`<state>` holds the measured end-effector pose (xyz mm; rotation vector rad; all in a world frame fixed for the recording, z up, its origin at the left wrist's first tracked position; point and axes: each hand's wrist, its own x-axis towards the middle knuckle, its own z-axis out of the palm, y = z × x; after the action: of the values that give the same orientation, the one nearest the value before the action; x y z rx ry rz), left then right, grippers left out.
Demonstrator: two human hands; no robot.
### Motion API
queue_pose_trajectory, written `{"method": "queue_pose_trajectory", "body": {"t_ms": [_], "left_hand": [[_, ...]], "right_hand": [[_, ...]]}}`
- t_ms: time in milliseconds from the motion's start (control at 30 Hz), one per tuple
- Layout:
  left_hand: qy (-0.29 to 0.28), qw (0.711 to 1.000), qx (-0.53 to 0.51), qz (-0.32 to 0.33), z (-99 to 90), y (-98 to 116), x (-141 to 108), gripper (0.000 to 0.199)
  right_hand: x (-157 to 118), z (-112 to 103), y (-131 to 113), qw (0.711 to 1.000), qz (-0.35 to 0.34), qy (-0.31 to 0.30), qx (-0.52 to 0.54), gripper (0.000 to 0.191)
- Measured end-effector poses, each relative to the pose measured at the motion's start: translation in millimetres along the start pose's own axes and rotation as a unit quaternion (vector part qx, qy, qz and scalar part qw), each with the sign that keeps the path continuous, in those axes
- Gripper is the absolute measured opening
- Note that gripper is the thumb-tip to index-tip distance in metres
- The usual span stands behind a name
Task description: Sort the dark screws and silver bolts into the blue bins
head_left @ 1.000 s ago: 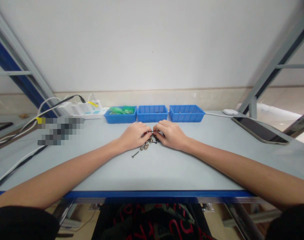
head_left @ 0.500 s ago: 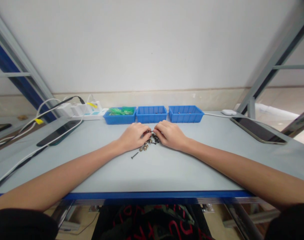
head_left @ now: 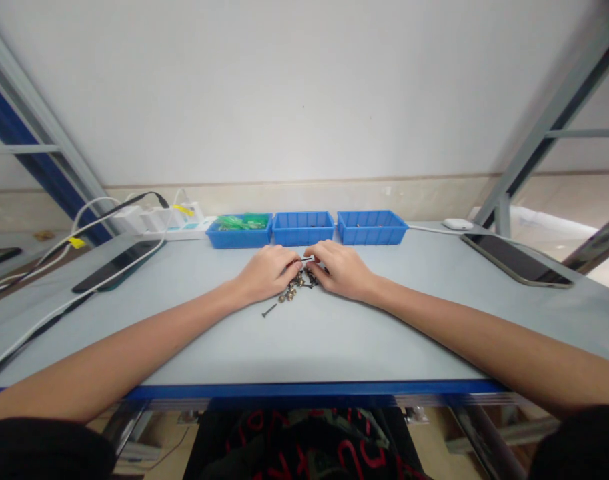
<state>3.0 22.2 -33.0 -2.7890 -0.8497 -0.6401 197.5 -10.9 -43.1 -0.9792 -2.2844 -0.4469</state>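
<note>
The left hand (head_left: 267,272) pinches one thin dark metal screw (head_left: 305,259) over a small pile of dark screws and brass-coloured metal pieces (head_left: 291,293), too crowded to count. The right hand (head_left: 341,270), fingers curved and slightly parted, is at the pile's right; its contact is unclear. One loose dark metal screw (head_left: 269,311) lies left of the pile, three blue plastic bins (head_left: 303,235) beyond.

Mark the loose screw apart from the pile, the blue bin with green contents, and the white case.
Loose screw (head_left: 269,311): head view, middle of shank.
Blue bin with green contents (head_left: 241,241): head view, front wall.
White case (head_left: 457,224): head view, top.
</note>
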Motion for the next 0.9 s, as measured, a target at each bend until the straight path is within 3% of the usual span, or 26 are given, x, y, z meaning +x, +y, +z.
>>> {"method": "queue_pose_trajectory", "body": {"t_ms": [467,900], "left_hand": [[-0.004,1.0,-0.011,-0.003,-1.9,1.1,0.0,0.026],[0.031,0.999,-0.024,-0.024,-0.8,2.6,-1.6,0.016]], "right_hand": [[0.8,1.0,0.6,1.0,-0.001,0.01,-0.003,0.015],[1.2,2.1,0.6,1.0,0.02,-0.005,-0.019,0.026]]}}
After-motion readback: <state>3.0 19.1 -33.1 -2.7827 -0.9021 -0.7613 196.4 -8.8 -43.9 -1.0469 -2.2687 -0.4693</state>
